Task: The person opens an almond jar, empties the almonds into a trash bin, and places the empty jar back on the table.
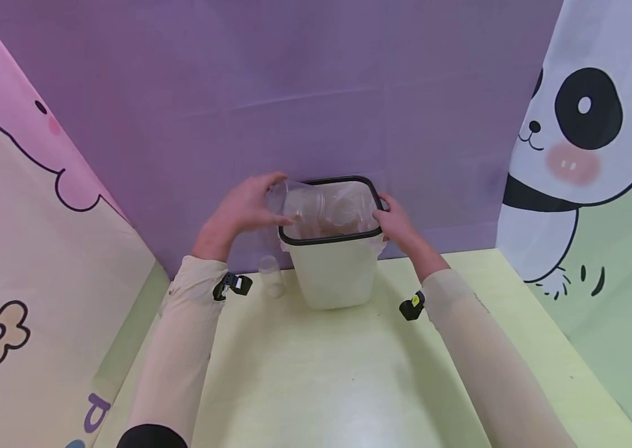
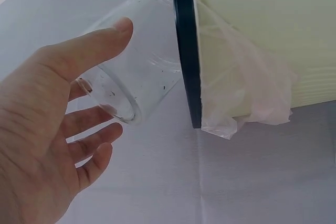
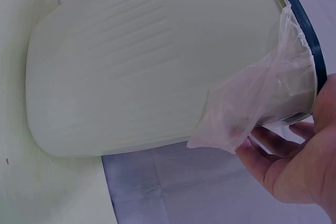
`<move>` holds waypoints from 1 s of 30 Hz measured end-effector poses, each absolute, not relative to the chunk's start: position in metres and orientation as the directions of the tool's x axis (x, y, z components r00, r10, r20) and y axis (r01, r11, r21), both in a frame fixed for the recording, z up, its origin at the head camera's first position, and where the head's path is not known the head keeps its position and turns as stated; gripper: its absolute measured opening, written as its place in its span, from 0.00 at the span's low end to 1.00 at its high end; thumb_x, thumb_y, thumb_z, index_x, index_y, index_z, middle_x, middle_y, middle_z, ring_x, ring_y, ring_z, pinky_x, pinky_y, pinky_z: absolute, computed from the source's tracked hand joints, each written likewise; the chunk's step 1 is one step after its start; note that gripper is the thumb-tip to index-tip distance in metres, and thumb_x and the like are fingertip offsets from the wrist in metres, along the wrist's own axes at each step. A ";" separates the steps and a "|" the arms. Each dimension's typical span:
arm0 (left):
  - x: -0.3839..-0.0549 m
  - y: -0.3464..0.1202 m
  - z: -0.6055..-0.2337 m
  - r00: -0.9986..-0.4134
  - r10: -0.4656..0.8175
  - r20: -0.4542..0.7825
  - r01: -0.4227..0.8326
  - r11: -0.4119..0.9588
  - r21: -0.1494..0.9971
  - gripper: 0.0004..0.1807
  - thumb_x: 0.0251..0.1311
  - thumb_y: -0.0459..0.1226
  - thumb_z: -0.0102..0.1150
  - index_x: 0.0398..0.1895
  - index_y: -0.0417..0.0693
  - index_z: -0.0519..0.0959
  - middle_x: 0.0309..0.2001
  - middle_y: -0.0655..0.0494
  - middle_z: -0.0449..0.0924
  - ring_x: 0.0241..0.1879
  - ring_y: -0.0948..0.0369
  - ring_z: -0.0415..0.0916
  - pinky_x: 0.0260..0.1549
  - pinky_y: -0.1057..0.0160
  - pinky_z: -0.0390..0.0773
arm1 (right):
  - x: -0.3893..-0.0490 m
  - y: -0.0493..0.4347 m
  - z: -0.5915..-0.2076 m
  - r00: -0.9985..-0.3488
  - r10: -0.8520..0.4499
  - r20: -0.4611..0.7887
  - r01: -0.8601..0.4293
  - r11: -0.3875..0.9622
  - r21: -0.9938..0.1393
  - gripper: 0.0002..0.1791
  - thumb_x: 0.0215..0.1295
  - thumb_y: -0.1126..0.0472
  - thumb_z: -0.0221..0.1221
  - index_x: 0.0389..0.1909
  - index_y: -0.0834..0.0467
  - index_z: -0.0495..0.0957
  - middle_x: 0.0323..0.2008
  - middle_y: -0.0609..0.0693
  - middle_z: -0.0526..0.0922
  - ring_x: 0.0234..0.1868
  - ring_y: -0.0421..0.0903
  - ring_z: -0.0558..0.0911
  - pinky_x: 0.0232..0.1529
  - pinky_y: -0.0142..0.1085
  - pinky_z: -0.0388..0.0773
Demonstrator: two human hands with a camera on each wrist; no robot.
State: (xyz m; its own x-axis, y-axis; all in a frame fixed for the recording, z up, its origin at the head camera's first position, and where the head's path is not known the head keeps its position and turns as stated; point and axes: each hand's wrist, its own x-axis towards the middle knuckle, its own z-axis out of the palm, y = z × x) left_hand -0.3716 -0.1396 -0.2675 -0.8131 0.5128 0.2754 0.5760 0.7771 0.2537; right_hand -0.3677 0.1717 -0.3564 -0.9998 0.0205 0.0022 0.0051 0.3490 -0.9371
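Note:
My left hand (image 1: 248,202) holds a clear jar (image 2: 142,40) tilted over the left side of the trash bin's opening. The thumb lies along the jar's side and the fingers curl round its near end. Dark specks show on the clear wall. The cream trash bin (image 1: 335,280) has a black rim (image 1: 338,238) and a thin translucent liner bag (image 2: 257,82) folded over its edge. On the right side, my right hand (image 1: 396,221) grips the rim, its fingers under the overhanging bag in the right wrist view. See-through plastic also shows inside the bin's mouth.
A small clear container (image 1: 271,277) stands on the pale table (image 1: 316,373), just left of the bin. Behind the bin rises a purple cloth backdrop (image 1: 304,93). Printed panels with cartoon figures flank the table on both sides.

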 end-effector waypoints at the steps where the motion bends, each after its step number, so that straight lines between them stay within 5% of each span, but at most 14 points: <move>1: -0.372 -0.139 -0.267 -0.813 0.513 0.277 0.576 0.778 0.251 0.51 0.42 0.52 0.77 0.69 0.46 0.64 0.63 0.48 0.71 0.60 0.51 0.69 0.57 0.50 0.69 | -0.368 0.172 -0.356 -1.000 0.022 0.005 0.003 0.348 -0.938 0.32 0.72 0.59 0.46 0.75 0.49 0.53 0.53 0.61 0.69 0.31 0.51 0.72 0.23 0.41 0.73; 11: -0.363 -0.137 -0.267 -0.743 0.545 0.387 0.632 0.762 0.140 0.49 0.41 0.48 0.78 0.69 0.51 0.65 0.66 0.52 0.68 0.65 0.49 0.62 0.60 0.48 0.65 | -0.364 0.174 -0.362 -1.000 0.026 -0.008 0.016 0.353 -0.936 0.31 0.72 0.58 0.46 0.75 0.48 0.53 0.55 0.62 0.69 0.37 0.54 0.74 0.28 0.44 0.75; 19: -0.361 -0.138 -0.267 -0.753 0.551 0.360 0.627 0.766 0.138 0.48 0.41 0.46 0.77 0.68 0.52 0.65 0.66 0.53 0.68 0.65 0.50 0.63 0.61 0.48 0.64 | -0.365 0.174 -0.360 -0.999 0.040 -0.001 0.015 0.347 -0.938 0.32 0.72 0.57 0.45 0.76 0.47 0.53 0.55 0.61 0.69 0.38 0.54 0.74 0.25 0.41 0.74; 30: -0.364 -0.145 -0.274 -0.711 0.518 0.475 0.621 0.780 0.079 0.47 0.38 0.40 0.75 0.65 0.39 0.63 0.60 0.44 0.70 0.57 0.46 0.67 0.55 0.47 0.69 | -0.366 0.175 -0.363 -0.999 0.052 0.005 0.013 0.347 -0.938 0.31 0.72 0.59 0.46 0.75 0.48 0.55 0.54 0.61 0.71 0.38 0.54 0.74 0.23 0.39 0.74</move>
State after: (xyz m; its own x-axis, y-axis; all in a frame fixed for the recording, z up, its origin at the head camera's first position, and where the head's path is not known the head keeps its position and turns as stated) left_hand -0.3642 -0.1451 -0.2744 -0.7112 0.5185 0.4748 0.6211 0.7797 0.0789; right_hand -0.3658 0.1748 -0.3625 -0.9986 0.0519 0.0054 0.0130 0.3470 -0.9378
